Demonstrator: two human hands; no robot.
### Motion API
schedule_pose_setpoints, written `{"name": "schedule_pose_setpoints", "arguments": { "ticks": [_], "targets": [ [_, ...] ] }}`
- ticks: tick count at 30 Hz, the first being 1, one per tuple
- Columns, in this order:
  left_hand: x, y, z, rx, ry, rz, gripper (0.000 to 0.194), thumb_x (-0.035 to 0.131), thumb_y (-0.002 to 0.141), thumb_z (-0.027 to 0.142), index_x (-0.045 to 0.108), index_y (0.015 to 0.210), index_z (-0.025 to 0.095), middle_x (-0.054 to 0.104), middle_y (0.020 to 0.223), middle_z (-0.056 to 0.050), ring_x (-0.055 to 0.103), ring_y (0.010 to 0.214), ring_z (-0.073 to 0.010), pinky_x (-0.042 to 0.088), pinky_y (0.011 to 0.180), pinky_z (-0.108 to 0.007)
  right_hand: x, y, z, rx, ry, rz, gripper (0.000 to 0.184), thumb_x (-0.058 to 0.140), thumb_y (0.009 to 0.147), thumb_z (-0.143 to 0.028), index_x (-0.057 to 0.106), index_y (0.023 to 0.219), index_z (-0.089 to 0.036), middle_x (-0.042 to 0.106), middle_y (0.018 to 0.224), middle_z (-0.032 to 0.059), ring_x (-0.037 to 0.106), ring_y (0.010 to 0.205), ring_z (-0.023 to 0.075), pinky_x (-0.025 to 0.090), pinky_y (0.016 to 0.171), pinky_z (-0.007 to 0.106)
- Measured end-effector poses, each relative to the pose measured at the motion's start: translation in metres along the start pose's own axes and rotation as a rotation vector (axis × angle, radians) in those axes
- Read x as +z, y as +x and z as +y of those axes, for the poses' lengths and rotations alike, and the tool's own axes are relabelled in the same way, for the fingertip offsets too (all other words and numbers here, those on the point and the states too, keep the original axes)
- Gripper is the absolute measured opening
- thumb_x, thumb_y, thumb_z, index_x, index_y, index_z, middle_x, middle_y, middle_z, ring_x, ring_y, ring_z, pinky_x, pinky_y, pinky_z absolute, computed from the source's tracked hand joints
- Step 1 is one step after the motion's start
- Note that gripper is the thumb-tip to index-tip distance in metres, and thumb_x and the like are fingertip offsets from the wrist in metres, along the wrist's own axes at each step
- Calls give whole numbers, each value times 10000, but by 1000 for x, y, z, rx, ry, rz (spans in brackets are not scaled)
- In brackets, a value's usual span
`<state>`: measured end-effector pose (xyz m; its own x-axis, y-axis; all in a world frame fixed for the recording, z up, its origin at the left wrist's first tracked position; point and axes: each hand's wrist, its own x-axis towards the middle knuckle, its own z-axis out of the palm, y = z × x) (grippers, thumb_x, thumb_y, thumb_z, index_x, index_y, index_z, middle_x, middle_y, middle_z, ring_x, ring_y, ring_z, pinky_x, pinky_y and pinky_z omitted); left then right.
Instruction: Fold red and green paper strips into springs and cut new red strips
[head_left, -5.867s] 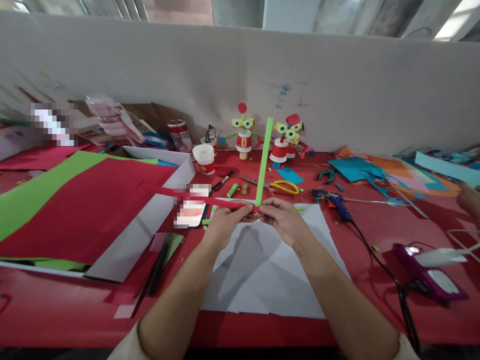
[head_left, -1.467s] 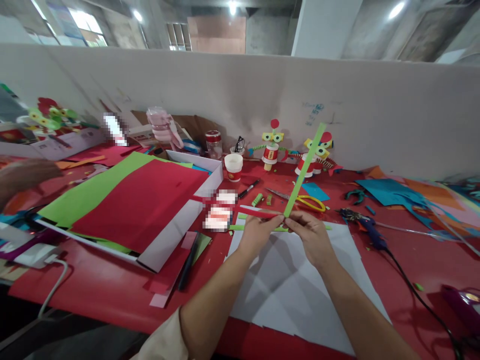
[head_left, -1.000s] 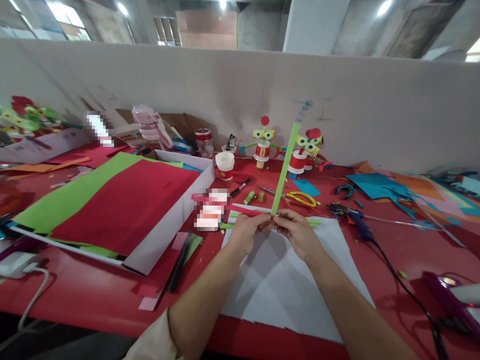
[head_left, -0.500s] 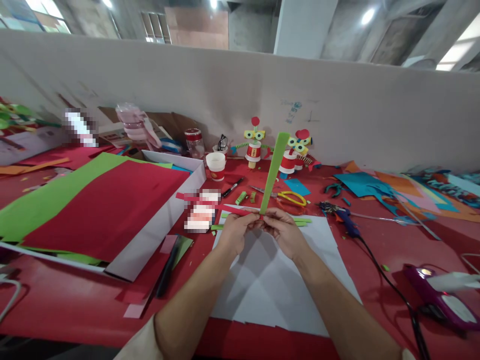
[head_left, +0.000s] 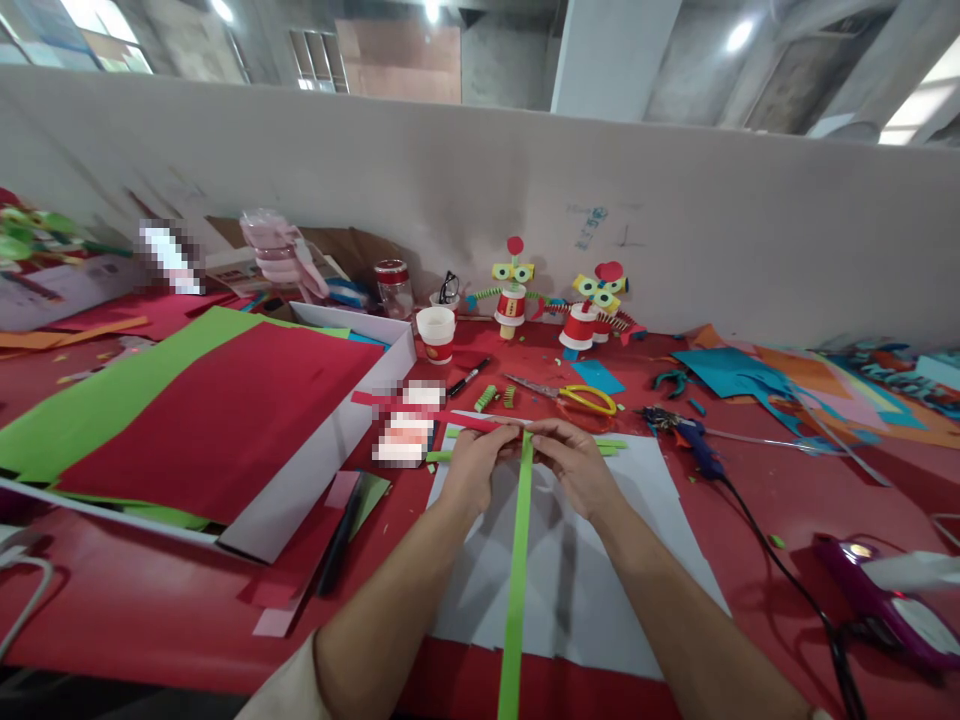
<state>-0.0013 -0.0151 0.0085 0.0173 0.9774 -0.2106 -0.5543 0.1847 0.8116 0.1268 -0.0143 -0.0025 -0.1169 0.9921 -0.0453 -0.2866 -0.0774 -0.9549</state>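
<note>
A red paper strip point(head_left: 480, 422) runs out to the left from my fingertips, over the phone. My left hand point(head_left: 481, 463) pinches it near its right end. A green paper strip point(head_left: 517, 580) meets it at a right angle and hangs down toward me, over the white paper sheets point(head_left: 600, 590). My right hand point(head_left: 571, 460) pinches the crossing of the two strips, its fingertips close to those of my left hand. The fold between the fingers is mostly hidden. More green strips point(head_left: 616, 444) lie behind my hands at the top of the sheets.
Yellow-handled scissors point(head_left: 589, 399), a marker point(head_left: 469, 377) and small folded green springs point(head_left: 486, 398) lie beyond my hands. On the right are a glue gun point(head_left: 701, 447) and a purple power strip point(head_left: 885, 600). A white box point(head_left: 330, 460) of coloured paper stands left. Paper-cup figures point(head_left: 511, 300) stand behind.
The green strip stood upright, pointing away from me; now it is folded over and hangs toward me. The red strip still points left. Both hands keep their pinch.
</note>
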Motion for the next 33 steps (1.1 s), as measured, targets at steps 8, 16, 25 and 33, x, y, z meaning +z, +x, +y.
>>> {"name": "schedule_pose_setpoints", "arguments": {
  "ticks": [8,16,25,33],
  "targets": [
    [-1,-1,1,21,45,-34,101,749,536,157,686,611,129,634,553,-7,564,518,-115,486,588,-263,4,-3,-4,-112,-130,70,200,722,620,-249,665,810,-224,590,658,-41,517,605,115,422,597,268],
    [-1,-1,1,21,67,-54,98,738,567,186,700,631,122,677,615,-42,615,594,-155,511,652,-302,3,-5,-10,-29,-228,91,176,737,603,-289,633,703,-188,609,619,-22,511,560,114,411,573,275],
    [0,-2,-6,85,110,34,111,732,582,207,708,658,130,673,644,-35,598,637,-163,485,662,-306,4,-6,-13,78,-101,39,290,766,615,-399,636,778,-197,621,721,-7,552,656,135,450,639,290],
    [4,-6,-5,126,107,43,105,692,602,196,671,695,154,621,630,0,550,635,-135,436,646,-273,0,-7,-12,-75,-503,-49,325,580,804,-490,561,655,-201,501,582,-33,466,568,125,374,546,265]
  ]
}}
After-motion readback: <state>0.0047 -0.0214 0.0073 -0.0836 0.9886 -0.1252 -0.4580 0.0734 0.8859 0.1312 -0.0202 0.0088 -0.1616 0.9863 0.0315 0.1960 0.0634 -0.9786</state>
